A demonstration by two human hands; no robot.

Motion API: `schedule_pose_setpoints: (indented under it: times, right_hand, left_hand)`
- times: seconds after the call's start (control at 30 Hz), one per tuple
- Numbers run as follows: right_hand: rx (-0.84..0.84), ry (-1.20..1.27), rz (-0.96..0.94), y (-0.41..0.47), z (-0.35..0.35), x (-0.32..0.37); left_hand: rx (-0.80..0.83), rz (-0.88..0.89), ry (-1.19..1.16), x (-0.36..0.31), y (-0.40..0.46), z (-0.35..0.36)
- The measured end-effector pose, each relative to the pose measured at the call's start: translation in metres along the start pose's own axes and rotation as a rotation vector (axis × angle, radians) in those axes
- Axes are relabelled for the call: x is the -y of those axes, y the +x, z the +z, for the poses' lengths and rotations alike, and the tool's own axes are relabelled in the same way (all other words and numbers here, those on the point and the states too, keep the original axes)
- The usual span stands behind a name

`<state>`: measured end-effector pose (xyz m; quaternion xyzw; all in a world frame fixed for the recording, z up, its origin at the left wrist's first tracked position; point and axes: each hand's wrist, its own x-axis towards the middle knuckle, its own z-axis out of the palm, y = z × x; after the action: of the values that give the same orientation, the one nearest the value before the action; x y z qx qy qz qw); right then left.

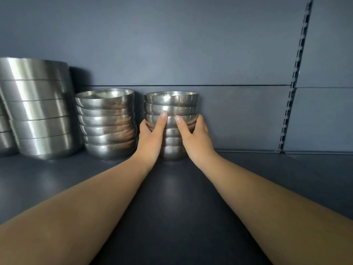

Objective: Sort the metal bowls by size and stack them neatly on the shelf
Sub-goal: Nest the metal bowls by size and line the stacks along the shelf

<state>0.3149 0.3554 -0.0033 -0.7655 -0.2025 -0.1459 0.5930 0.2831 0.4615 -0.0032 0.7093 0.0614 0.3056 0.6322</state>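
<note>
A stack of several small metal bowls (pixel 171 101) stands on the dark shelf (pixel 172 197), close to the back wall. My left hand (pixel 150 137) grips the stack's left side, thumb up on its front. My right hand (pixel 195 136) grips the right side the same way. To the left stands a stack of medium metal bowls (pixel 107 119). Further left is a taller stack of large straight-sided metal bowls (pixel 38 108).
The grey back wall (pixel 191 44) rises behind the stacks. A slotted shelf rail (pixel 295 77) runs up the wall at the right. Bare shelf surface lies to the right of the small stack. Another metal stack (pixel 4 138) is cut off at the left edge.
</note>
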Motion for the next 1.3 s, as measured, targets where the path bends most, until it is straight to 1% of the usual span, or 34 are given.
schedule_pose_setpoints:
  times: [0.17, 0.27, 0.33, 0.43, 0.5, 0.57, 0.6, 0.63, 0.7, 0.73, 0.8, 0.87, 0.97, 1.03, 1.17, 1.3]
  right_hand:
    - [0.061, -0.073, 0.057, -0.001, -0.005, -0.007]
    - [0.079, -0.112, 0.050, -0.005, -0.007, -0.010]
    - [0.109, -0.123, 0.057, -0.010, -0.012, -0.009]
    - [0.134, -0.205, 0.075, -0.021, -0.028, -0.004]
    - [0.165, -0.267, 0.109, -0.035, -0.043, 0.000]
    - [0.212, -0.365, 0.128, -0.048, -0.057, -0.001]
    - [0.227, -0.417, 0.120, -0.054, -0.065, -0.002]
    - [0.234, -0.468, 0.102, -0.059, -0.074, -0.003]
    - [0.253, -0.589, 0.048, -0.068, -0.093, -0.003]
    - [0.263, -0.661, 0.021, -0.075, -0.108, -0.002]
    - [0.284, -0.826, -0.051, -0.090, -0.143, 0.001]
    - [0.281, -0.939, -0.117, -0.100, -0.185, 0.000]
    - [0.201, -1.027, -0.118, -0.117, -0.266, -0.001]
    - [0.130, -1.054, -0.089, -0.130, -0.318, -0.006]
    - [-0.032, -1.070, -0.008, -0.162, -0.419, -0.024]
    - [-0.132, -1.075, 0.053, -0.182, -0.484, -0.040]
  left_hand:
    - [0.028, -0.023, 0.031, -0.004, -0.003, -0.002]
    - [0.041, -0.039, 0.060, -0.003, -0.003, -0.004]
    - [0.068, -0.062, 0.077, -0.001, -0.007, -0.007]
    - [0.087, -0.138, 0.122, -0.004, -0.022, -0.010]
    - [0.053, -0.168, 0.196, -0.006, -0.035, -0.011]
    - [0.045, -0.183, 0.381, -0.007, -0.050, -0.014]
    - [0.055, -0.157, 0.488, -0.008, -0.059, -0.017]
    - [0.076, -0.095, 0.594, -0.010, -0.069, -0.018]
    - [0.110, 0.104, 0.773, -0.019, -0.088, -0.018]
    - [0.104, 0.193, 0.831, -0.028, -0.098, -0.013]
    - [0.098, 0.305, 0.895, -0.048, -0.118, 0.007]
    - [0.148, 0.401, 0.989, -0.063, -0.136, 0.035]
    - [0.302, 0.515, 1.186, -0.083, -0.163, 0.090]
    - [0.372, 0.588, 1.264, -0.095, -0.181, 0.124]
    - [0.473, 0.726, 1.320, -0.112, -0.217, 0.201]
    - [0.524, 0.828, 1.350, -0.116, -0.235, 0.264]
